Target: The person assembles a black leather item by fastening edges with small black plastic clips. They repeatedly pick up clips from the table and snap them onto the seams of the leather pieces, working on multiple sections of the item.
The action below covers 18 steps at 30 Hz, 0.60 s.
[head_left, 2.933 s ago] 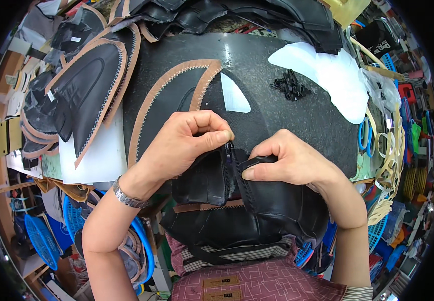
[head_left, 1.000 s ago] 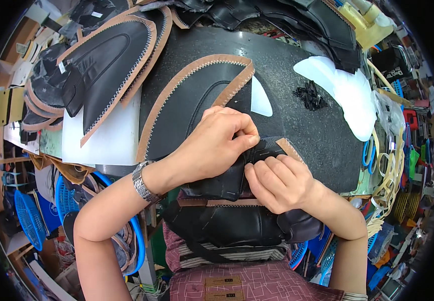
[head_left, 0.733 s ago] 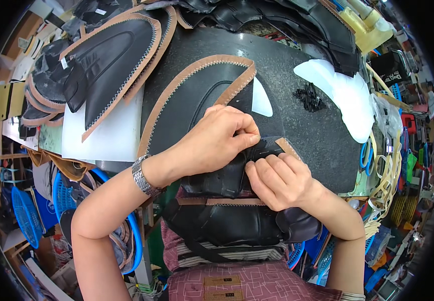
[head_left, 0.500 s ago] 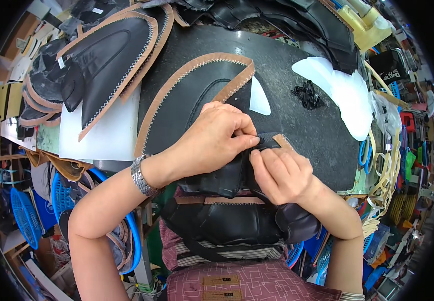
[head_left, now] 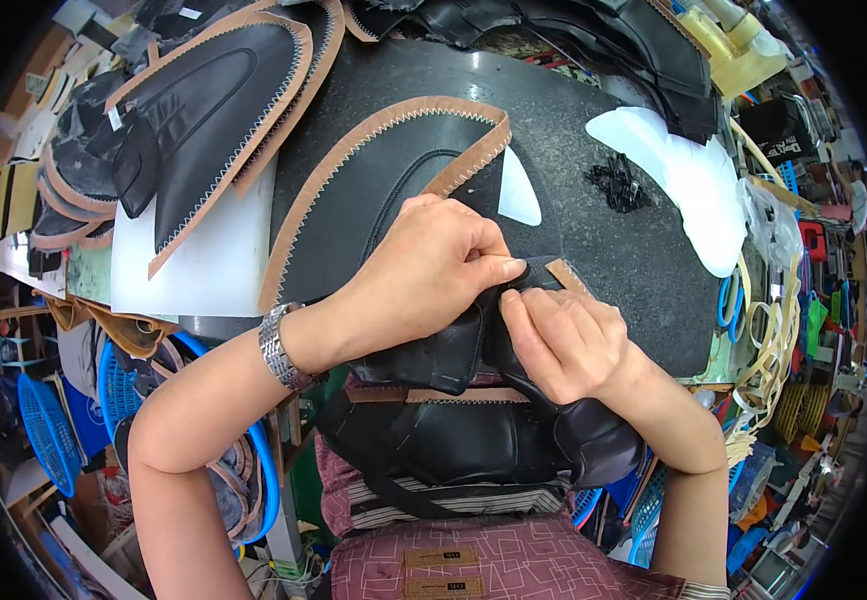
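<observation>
A black leather shoe upper (head_left: 348, 215) lies on the dark worktable, its brown edge strip sewn with pale zigzag stitching. My left hand (head_left: 433, 255), with a metal watch (head_left: 278, 345) on the wrist, pinches a black part of it between thumb and bent fingers. Close beside it, my right hand (head_left: 565, 340) is closed, its fingertips pinching the same black material just right of the left thumb. The exact spot between the fingertips is mostly hidden. More black leather (head_left: 483, 440) with a brown strip hangs over my lap below the hands.
Stacked black uppers (head_left: 218, 110) with brown edges lie at the left on a white sheet (head_left: 143, 265). Right of the hands are white cut pieces (head_left: 698, 195), a small black tangle (head_left: 618, 185) and blue-handled scissors (head_left: 728, 305). Blue baskets (head_left: 48, 430) stand lower left.
Both hands keep their pinching hold in nearly the same place, with the thumbs shifted very slightly. The upper's left part sits a little further left in the view.
</observation>
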Each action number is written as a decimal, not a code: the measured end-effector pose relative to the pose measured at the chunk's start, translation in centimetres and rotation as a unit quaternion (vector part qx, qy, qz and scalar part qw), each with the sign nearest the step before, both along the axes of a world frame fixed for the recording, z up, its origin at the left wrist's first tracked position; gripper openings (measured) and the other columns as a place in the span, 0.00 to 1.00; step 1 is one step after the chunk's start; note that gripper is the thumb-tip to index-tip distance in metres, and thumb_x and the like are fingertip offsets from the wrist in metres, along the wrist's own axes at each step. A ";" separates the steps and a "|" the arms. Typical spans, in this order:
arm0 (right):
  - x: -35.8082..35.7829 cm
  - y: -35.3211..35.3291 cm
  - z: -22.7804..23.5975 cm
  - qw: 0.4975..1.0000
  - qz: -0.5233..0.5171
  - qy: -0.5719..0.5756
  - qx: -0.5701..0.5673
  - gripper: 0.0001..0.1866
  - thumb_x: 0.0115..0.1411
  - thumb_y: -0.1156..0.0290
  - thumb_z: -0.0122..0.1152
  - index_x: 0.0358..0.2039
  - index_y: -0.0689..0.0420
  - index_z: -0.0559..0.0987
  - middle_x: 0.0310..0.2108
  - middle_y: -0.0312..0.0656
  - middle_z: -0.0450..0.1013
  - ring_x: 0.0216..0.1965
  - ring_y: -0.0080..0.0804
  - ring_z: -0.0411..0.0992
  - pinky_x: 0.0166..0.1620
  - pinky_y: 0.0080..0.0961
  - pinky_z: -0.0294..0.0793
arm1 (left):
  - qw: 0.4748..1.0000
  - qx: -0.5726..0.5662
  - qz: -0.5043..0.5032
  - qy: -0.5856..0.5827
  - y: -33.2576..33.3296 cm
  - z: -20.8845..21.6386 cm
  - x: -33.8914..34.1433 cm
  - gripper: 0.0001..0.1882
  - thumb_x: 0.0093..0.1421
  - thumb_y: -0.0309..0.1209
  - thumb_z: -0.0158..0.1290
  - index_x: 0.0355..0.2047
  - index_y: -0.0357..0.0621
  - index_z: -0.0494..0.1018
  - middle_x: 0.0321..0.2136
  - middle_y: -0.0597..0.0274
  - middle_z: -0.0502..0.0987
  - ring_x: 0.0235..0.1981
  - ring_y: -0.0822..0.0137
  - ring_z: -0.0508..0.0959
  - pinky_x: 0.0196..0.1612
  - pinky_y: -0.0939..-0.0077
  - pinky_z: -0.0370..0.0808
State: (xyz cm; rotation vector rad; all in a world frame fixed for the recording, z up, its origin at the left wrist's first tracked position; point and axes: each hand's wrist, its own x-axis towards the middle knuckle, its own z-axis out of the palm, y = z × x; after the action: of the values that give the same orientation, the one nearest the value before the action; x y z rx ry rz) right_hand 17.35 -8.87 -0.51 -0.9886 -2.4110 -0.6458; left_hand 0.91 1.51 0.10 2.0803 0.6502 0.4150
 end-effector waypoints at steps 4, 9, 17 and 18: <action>0.0 0.0 0.0 1.000 0.005 -0.012 0.007 0.13 0.39 0.74 0.57 0.29 0.65 0.77 0.26 0.41 0.72 0.22 0.24 0.71 0.24 0.15 0.71 | 1.000 -0.008 0.000 -0.011 0.0 -0.1 -0.1 0.12 0.53 0.33 0.58 0.19 0.38 0.73 0.19 0.59 0.73 0.26 0.62 0.72 0.39 0.69 0.66; 0.0 0.1 -0.3 1.000 0.009 0.005 0.007 0.14 0.38 0.74 0.57 0.29 0.65 0.78 0.27 0.42 0.72 0.22 0.24 0.70 0.24 0.15 0.70 | 1.000 0.007 0.004 -0.021 -0.1 -0.4 -0.1 0.11 0.53 0.33 0.58 0.20 0.38 0.73 0.19 0.60 0.74 0.26 0.62 0.72 0.41 0.69 0.65; -0.1 0.1 -0.3 1.000 0.023 0.006 0.004 0.15 0.37 0.73 0.56 0.29 0.65 0.78 0.28 0.42 0.72 0.22 0.24 0.69 0.24 0.15 0.70 | 0.999 0.015 0.007 -0.039 -0.4 -0.8 -0.5 0.10 0.53 0.32 0.57 0.20 0.39 0.73 0.20 0.61 0.73 0.28 0.62 0.72 0.43 0.70 0.64; -0.1 0.1 -0.3 1.000 0.022 0.009 0.002 0.15 0.37 0.73 0.57 0.29 0.65 0.78 0.28 0.42 0.72 0.22 0.24 0.69 0.24 0.15 0.70 | 0.999 0.017 0.008 -0.042 -0.4 -0.8 -0.5 0.10 0.53 0.32 0.57 0.20 0.39 0.72 0.20 0.61 0.73 0.28 0.62 0.72 0.43 0.70 0.64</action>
State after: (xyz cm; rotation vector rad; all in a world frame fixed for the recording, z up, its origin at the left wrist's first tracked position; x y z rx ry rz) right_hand 17.29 -8.75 -0.82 -0.9327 -2.4076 -0.6229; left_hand 0.42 1.12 -0.67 2.0794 0.6135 0.5228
